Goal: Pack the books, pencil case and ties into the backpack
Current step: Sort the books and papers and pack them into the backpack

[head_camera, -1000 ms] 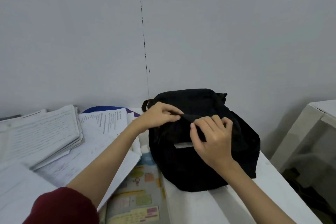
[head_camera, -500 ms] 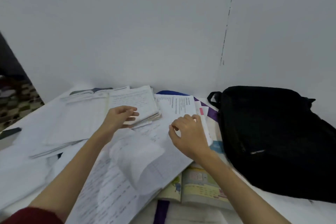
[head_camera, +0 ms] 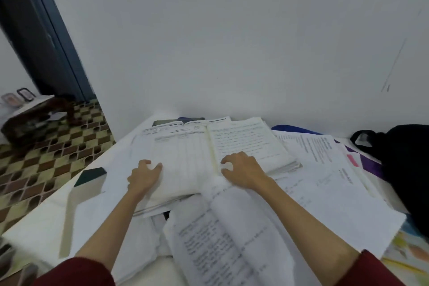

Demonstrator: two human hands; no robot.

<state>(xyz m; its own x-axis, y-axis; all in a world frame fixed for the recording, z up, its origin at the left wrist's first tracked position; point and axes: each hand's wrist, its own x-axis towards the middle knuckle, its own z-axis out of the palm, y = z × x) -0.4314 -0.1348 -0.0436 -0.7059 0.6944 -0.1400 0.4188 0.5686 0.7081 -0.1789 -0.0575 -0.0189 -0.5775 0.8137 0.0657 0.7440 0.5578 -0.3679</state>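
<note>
Biggest risk, as we judge it: the whole paper pile on the white table (head_camera: 46, 234) is loosely overlapped, so if we lift the open book (head_camera: 199, 160) the sheets it lies on or under may drag, slide off toward the near table edge or crumple. Next risk: the open book is thick, soft and open flat; if we lift it by the near edge without closing it, pages will likely fan and the spine sag, and it won't go cleanly into the backpack (head_camera: 404, 165). Smaller risk: the backpack sits well apart at the far right by the wall, mostly out of frame, and we cannot tell if its opening is ready. Pencil case and ties: we don't see them, possibly buried. State now: left hand (head_camera: 142, 176) rests on the book's left page near its lower edge, fingers bent, tips pressing paper; right hand (head_camera: 243, 170) sits on the lower part of the right page just beside the gutter, fingers curled onto the page. Neither is clearly wrapped round anything, so we call it pressing, not a firm hold. The book is white, printed tables left, lined text right, sitting mid-table on other papers, with the loose printed sheets (head_camera: 325, 169) to its right and a second open book (head_camera: 232, 246) nearer us. A small dark green card (head_camera: 90, 175) lies left of it.
</note>
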